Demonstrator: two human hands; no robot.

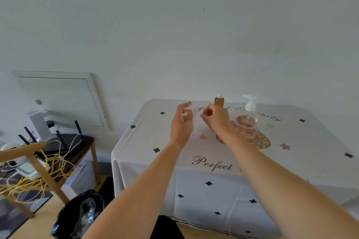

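A white printed-cloth surface point(213, 180) carries a clear pump bottle of pink liquid point(247, 126) and a small amber bottle point(219, 101). Above it, the left grip point(181, 124) and right grip point(217, 120) both pinch a small clear plastic container point(195, 120).

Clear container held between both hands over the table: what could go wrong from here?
1. The clear container hangs in the air, held only by the fingers of the left hand while the right hand pinches at its top. It may slip and drop onto the tablecloth.
2. The right wrist lies close beside the pump bottle of pink liquid. A sideways move might tip it.
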